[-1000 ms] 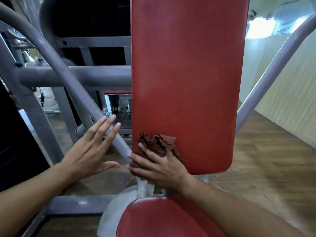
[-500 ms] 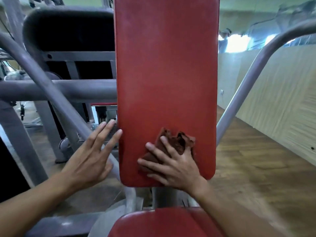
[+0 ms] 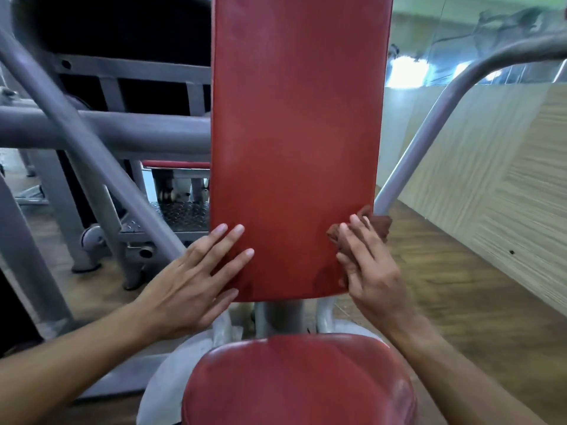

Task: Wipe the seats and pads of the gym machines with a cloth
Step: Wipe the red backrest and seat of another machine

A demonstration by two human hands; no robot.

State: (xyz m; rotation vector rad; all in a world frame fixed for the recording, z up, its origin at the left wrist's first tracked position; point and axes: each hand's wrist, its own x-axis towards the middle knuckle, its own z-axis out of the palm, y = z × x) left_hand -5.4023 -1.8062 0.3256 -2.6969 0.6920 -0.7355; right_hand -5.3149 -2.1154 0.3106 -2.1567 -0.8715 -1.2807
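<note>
the tall red vinyl back pad [image 3: 294, 142] stands upright, long axis running 12 to 6. below it, at 6, the rounded red vinyl seat [image 3: 294, 378] looks not yet wiped. the crumpled brown cloth [image 3: 377, 223] is pressed by the right hand [image 3: 372, 271] on the pad's lower right edge, fingers curled over it. the left hand [image 3: 196, 283] is laid flat, fingers spread, at the lower left edge. unwiped pad probably lies toward 12, nearer the right hand.

The back pad [image 3: 294, 142] stands upright in the middle, with the seat [image 3: 297, 381] below and in front of it. The left hand [image 3: 196, 283] lies flat on the pad's lower left edge. The right hand [image 3: 371, 271] presses the cloth [image 3: 379, 223] against the lower right edge. Frame bars [image 3: 101, 133] cross behind on the left; a bent tube [image 3: 429, 124] rises on the right, before a wall panel [image 3: 506, 179].
</note>
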